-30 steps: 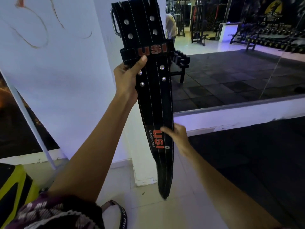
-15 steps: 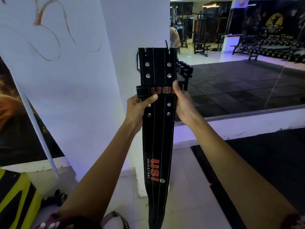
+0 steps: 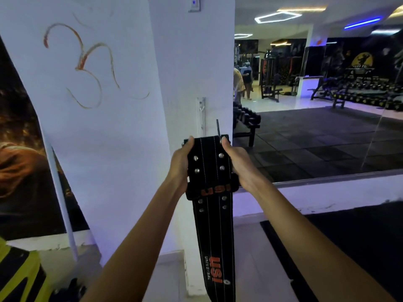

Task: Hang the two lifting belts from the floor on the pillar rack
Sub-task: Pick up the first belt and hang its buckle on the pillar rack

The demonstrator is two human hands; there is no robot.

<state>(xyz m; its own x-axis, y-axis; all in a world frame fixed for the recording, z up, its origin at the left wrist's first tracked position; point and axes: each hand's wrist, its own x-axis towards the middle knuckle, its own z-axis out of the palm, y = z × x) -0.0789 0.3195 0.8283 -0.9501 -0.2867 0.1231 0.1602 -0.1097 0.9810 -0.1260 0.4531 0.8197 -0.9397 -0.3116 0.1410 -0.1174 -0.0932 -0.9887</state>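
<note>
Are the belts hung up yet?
Not yet. Nothing hangs on the rack on the pillar. Left hand and right hand both hold one black USI lifting belt just below it. The second belt isn't clearly visible.

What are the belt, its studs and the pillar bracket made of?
Belt: looks like black matte leather or suede, going by the white stitch lines. Studs: shiny metal, glinting. Bracket: pale, probably painted metal; too blurred to be sure.
</note>
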